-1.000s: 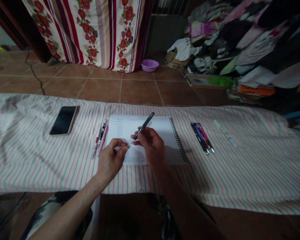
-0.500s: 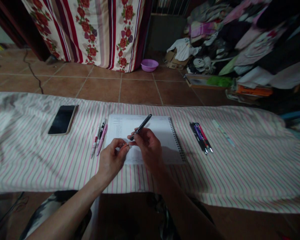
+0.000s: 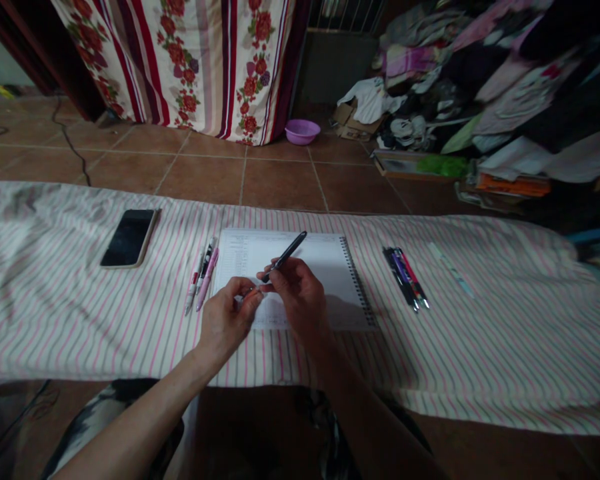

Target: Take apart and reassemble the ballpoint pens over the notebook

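Note:
A black pen (image 3: 287, 252) is pinched in my right hand (image 3: 299, 298), its far end tilted up and to the right over an open spiral notebook (image 3: 325, 267). My left hand (image 3: 226, 319) is closed in a pinch at the pen's lower tip, fingertips touching those of my right hand; what it grips is too small to make out. Both hands hover over the lower left part of the notebook page. The notebook lies on a pink-striped cloth (image 3: 480, 333).
Several pens (image 3: 201, 280) lie left of the notebook, and a dark phone (image 3: 128, 237) further left. A bundle of pens (image 3: 405, 277) and a pale pen (image 3: 449, 269) lie to the right. Beyond are tiled floor, a purple bowl (image 3: 301, 131), a floral curtain and piled clothes.
My two hands have drawn closer together, the fingertips now meeting at the pen's lower tip. The view has shifted slightly.

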A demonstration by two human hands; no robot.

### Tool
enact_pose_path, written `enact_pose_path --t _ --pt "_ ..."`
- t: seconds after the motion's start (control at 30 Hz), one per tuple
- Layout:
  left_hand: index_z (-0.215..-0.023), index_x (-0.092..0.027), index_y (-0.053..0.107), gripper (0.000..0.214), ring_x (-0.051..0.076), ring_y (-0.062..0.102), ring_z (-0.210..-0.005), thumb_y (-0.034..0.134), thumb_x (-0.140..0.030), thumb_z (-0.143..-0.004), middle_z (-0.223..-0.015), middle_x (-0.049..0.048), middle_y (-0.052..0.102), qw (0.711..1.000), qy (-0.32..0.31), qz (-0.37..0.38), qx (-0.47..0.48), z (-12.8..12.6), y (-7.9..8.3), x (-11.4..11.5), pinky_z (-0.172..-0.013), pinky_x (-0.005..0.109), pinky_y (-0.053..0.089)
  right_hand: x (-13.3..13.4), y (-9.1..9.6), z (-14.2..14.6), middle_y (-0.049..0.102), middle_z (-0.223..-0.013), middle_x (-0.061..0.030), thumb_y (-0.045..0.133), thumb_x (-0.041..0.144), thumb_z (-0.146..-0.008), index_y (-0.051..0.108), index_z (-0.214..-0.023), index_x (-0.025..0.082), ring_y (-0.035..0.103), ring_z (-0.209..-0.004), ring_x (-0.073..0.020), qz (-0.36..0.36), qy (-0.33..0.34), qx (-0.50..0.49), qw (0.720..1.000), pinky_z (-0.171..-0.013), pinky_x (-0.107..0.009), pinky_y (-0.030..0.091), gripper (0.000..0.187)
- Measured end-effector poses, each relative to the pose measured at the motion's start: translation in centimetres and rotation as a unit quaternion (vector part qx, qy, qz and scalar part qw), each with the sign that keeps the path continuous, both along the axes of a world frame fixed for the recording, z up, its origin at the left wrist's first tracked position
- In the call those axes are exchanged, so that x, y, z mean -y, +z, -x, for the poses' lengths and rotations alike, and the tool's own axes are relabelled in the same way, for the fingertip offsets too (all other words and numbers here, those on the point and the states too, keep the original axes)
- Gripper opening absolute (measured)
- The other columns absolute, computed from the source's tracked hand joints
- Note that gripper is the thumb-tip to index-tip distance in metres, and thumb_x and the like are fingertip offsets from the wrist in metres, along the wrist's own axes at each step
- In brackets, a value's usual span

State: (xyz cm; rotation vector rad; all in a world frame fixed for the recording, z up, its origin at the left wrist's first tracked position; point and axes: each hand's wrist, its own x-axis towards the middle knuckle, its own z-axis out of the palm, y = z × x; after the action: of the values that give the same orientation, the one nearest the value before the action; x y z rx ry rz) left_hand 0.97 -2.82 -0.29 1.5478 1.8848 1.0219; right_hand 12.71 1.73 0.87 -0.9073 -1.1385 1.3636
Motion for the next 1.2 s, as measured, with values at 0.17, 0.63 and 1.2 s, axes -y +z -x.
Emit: enact_pose_path --t 0.17,0.63,1.2 --pt "-0.084 -0.022 0.054 0.023 0.009 0.046 -0.048 0.05 -0.043 -0.079 -0.072 -0.0028 0.061 1.0 -0.005 0.003 -0.003 0.07 0.14 -0.04 -0.047 0.021 0.035 0.08 0.06 0.11 0.065 -0.078 -0.0008 0.061 0.03 -0.074 0.055 -0.089 0.019 0.066 -0.074 -0.0148 -0.003 0.0 0.014 1.0 -0.062 -0.027 0.057 0.019" --pt "-0.081 -0.021 0.054 0.019 0.009 0.046 -0.05 0.051 -0.039 -0.079 -0.073 -0.0023 0.061 1.0 -0.003 -0.004 0.001 0.05 0.42 -0.13 -0.051 0.022 0.036 0.31 0.48 -0.18 0.065 -0.086 -0.0038 0.061 0.035 -0.074 0.056 -0.089 0.019 0.064 -0.077 -0.016 0.011 -0.001 0.118 0.993 -0.064 -0.029 0.054 0.023" --pt "-0.078 -0.02 0.055 0.015 0.011 0.049 -0.059 0.052 -0.034 -0.079 -0.068 -0.0023 0.059 0.999 -0.002 -0.028 0.035 0.07 0.51 -0.17 -0.056 0.023 0.038 0.14 0.2 -0.25 0.066 -0.082 -0.0029 0.063 0.032 -0.071 0.058 -0.083 0.02 0.062 -0.076 -0.0162 -0.005 -0.008 0.124 0.992 -0.059 -0.027 0.051 0.018"
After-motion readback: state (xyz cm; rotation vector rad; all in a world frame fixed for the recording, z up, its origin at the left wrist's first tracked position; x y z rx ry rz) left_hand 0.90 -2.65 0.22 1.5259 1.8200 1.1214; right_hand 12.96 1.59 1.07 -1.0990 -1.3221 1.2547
